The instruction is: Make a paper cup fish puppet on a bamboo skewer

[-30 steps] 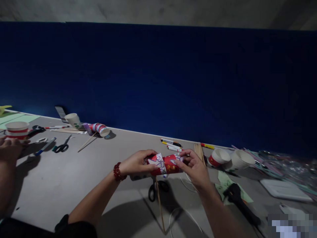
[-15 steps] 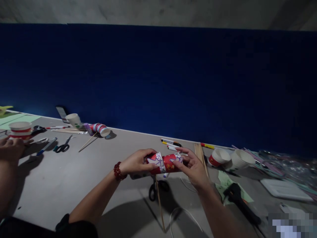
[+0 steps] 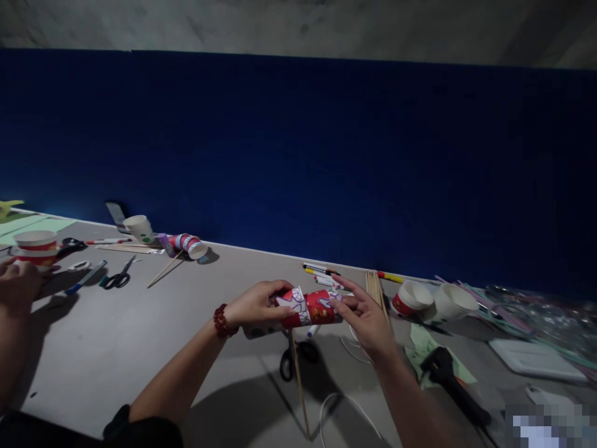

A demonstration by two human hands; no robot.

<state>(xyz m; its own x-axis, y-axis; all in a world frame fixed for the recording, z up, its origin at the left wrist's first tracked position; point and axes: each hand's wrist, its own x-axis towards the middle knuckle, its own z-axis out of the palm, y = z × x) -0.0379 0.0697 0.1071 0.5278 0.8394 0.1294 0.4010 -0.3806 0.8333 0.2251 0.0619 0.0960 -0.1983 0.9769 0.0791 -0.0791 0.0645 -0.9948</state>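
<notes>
Two red paper cups, trimmed with white paper drawn on in purple, lie end to end sideways above the table. A thin wooden stick slants down below them; where its upper end meets the cups is hidden. My left hand, with a dark red bead bracelet at the wrist, is closed round the left end. At the right end, my right hand keeps its thumb against the decorated paper, the index finger raised and the other fingers curled. Black-handled scissors lie beneath the cups.
Markers, wooden sticks, paper cups and a black glue gun lie behind and to the right. A white cord curls in front. Further left are scissors, a decorated cup piece and another person's hand.
My right index finger has lifted and straightened, and the thumb has shifted slightly along the cup's right end. My left hand stays in place. The other person's hand has moved slightly.
</notes>
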